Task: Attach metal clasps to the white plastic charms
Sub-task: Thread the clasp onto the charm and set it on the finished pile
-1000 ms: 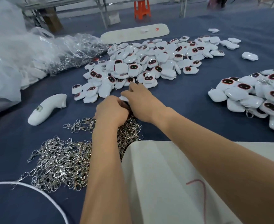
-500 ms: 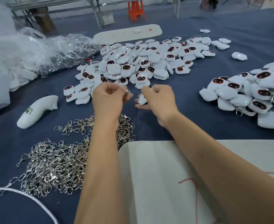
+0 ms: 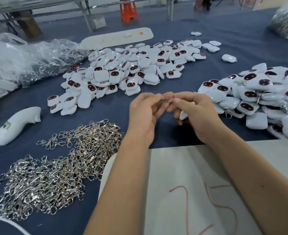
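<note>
Clasp (image 3: 165,99) and charm (image 3: 184,115) meet between the two hands above the blue cloth (image 3: 105,116). Left hand (image 3: 144,114) pinches the small metal clasp at its fingertips; right hand (image 3: 193,112) curls around a white charm, its thumb and forefinger touching the clasp's other end. Below and left of the grip lies the heap of loose clasps (image 3: 55,167). Beyond it spreads the pile of bare charms (image 3: 131,67); to its right, charms that already carry clasps (image 3: 262,97).
</note>
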Tool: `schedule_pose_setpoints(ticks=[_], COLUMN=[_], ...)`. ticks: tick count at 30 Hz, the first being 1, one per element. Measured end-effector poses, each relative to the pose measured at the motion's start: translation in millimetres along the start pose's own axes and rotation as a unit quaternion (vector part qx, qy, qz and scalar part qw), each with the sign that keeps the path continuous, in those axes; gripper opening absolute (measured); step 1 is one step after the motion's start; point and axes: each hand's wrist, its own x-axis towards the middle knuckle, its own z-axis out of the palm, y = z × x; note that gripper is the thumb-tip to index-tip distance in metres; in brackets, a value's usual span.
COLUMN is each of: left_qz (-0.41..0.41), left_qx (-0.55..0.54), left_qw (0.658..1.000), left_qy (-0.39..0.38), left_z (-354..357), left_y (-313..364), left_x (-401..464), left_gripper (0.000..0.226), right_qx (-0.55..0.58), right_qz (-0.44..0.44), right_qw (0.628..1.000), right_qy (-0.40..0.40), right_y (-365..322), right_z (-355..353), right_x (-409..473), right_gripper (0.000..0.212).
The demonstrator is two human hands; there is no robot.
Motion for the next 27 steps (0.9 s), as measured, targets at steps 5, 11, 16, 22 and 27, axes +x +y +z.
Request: schedule_pose_setpoints(ticks=[5,11,16,22,27], left_qz=[-0.007,-0.001,0.004,0.017,0.033], left_qx=[-0.011,-0.024,0.004,0.051,0.102], left_qw=[1.0,0.999,0.999,0.997,0.992], left_qy=[0.003,0.034,0.046,0.057,0.066], left_z=[-2,-1,1,3,0], left_y=[-4,-5,-8,-11,-11], left_x=[-1,1,0,1,2], left_gripper=[0.025,0.025,0.025,0.021,0.012], right_qx=[-0.026,-0.028,-0.106,-0.135,-0.152], right_qz=[-0.043,-0.051,-0.103,-0.14,-0.137], right_qw=[0.999,0.998,0.986,0.977,0.976], right_qy=[-0.003,0.025,0.072,0.086,0.079], right_y=[3,4,4,3,2], right_z=[3,2,2,5,6], right_x=[-6,-8,-12,-13,-13], right_gripper=[0.019,0.016,0.024,0.021,0.018])
